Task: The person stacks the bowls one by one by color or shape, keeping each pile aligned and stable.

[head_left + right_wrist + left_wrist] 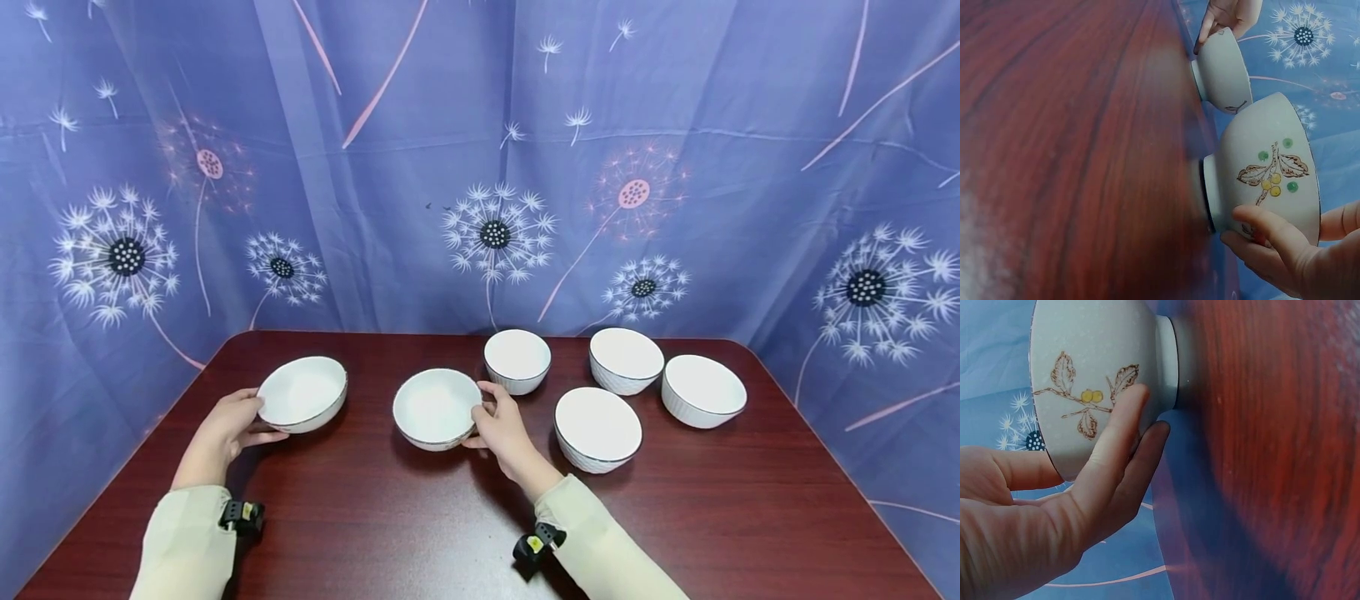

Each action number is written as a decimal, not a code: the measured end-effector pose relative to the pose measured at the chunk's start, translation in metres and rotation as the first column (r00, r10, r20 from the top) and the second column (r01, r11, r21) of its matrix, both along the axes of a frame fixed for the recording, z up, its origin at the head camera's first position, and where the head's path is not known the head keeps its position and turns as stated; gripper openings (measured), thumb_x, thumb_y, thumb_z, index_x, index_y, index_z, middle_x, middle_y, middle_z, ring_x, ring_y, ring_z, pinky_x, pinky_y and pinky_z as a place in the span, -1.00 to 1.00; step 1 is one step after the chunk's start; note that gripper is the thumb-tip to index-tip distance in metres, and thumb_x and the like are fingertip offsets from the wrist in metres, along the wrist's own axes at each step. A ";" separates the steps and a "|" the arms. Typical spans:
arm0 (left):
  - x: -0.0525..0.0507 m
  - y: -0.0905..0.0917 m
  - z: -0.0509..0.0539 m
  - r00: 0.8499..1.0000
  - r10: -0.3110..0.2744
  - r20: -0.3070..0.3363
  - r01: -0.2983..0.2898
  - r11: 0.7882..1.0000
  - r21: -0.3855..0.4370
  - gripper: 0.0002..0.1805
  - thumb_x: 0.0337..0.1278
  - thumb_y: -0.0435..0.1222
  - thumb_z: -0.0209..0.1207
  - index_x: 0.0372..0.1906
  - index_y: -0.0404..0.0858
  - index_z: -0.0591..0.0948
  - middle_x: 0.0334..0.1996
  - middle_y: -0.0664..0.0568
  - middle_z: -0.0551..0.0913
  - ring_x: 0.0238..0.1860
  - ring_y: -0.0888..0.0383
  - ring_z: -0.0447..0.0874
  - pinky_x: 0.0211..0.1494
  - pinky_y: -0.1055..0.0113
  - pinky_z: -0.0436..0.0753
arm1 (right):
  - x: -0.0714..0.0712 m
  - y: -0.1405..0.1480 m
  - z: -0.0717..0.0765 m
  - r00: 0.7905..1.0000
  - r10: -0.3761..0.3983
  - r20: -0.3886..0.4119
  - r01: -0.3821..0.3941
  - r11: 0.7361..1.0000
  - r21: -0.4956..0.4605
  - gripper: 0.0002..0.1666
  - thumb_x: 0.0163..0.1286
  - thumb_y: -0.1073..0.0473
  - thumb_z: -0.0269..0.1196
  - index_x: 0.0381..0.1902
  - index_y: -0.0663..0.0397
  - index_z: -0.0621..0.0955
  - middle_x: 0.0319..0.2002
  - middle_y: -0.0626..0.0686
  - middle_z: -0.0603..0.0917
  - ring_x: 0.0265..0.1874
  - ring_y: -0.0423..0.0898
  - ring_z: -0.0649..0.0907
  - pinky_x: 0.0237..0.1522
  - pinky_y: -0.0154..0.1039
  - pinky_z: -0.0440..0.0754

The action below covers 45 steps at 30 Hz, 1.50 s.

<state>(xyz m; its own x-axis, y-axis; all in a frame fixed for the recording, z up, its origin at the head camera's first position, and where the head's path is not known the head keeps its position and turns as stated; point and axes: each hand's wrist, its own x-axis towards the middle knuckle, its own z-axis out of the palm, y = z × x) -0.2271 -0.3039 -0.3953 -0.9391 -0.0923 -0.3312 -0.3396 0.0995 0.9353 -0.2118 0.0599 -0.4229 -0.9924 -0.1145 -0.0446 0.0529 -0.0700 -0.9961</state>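
Observation:
At the left of the table, my left hand (225, 427) grips the near left side of a white bowl (302, 392), thumb at the rim and fingers under its side. That bowl's wall (1094, 356) carries a painted brown twig with yellow berries. Near the middle, a second white bowl (435, 407) is held by my right hand (502, 425) at its right side. Brown leaves with yellow and green berries decorate this bowl's wall (1272, 137). Both bowls are upright, their feet at or just above the table; I cannot tell if they touch it.
Several white bowls with ribbed or patterned walls stand on the right half: a small one (517, 360) behind my right hand, one (598, 427) right of my wrist, another (626, 358) farther back, and one (703, 390) farthest right. A blue dandelion curtain (390, 208) hangs behind the dark red table (360, 517).

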 end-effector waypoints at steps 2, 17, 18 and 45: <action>0.000 0.000 -0.001 1.000 -0.001 -0.002 0.001 1.000 -0.002 -0.41 0.42 -0.41 -0.41 0.40 -0.65 -0.20 0.15 -0.63 0.15 -0.44 0.16 0.65 -0.22 0.06 0.70 | 0.002 0.001 0.000 1.000 -0.004 0.001 0.004 1.000 0.005 -0.36 0.30 0.45 -0.12 0.37 0.42 0.14 -0.05 0.37 0.50 -0.27 0.03 0.61 -0.32 0.05 0.70; 0.000 0.001 -0.001 1.000 -0.013 -0.013 0.013 1.000 0.013 -0.42 0.42 -0.42 -0.40 0.39 -0.65 -0.20 0.12 -0.61 0.19 -0.43 0.16 0.65 -0.21 0.06 0.70 | 0.006 0.007 0.002 0.999 0.047 0.000 -0.047 0.999 0.021 -0.36 0.33 0.44 -0.12 0.38 0.39 0.12 0.03 0.42 0.48 -0.25 0.04 0.63 -0.22 0.01 0.69; 0.000 0.000 -0.001 1.000 -0.014 -0.014 0.014 1.000 0.015 -0.42 0.42 -0.42 -0.40 0.39 -0.65 -0.20 0.11 -0.61 0.19 -0.43 0.16 0.65 -0.21 0.06 0.70 | 0.006 0.008 0.002 0.998 0.055 0.003 -0.055 0.998 0.017 -0.36 0.33 0.44 -0.12 0.39 0.39 0.11 0.06 0.43 0.46 -0.22 0.06 0.63 -0.20 0.01 0.68; 0.004 -0.003 -0.003 0.999 0.002 -0.037 0.001 0.996 0.085 -0.40 0.45 -0.42 -0.37 0.41 -0.61 -0.26 0.29 -0.64 -0.08 -0.43 0.20 0.64 -0.20 0.06 0.69 | 0.001 0.008 0.003 0.991 0.118 -0.068 -0.102 0.973 0.206 -0.08 0.29 0.17 0.29 0.48 0.21 0.10 0.44 0.29 0.14 0.42 0.18 0.15 0.37 0.09 0.19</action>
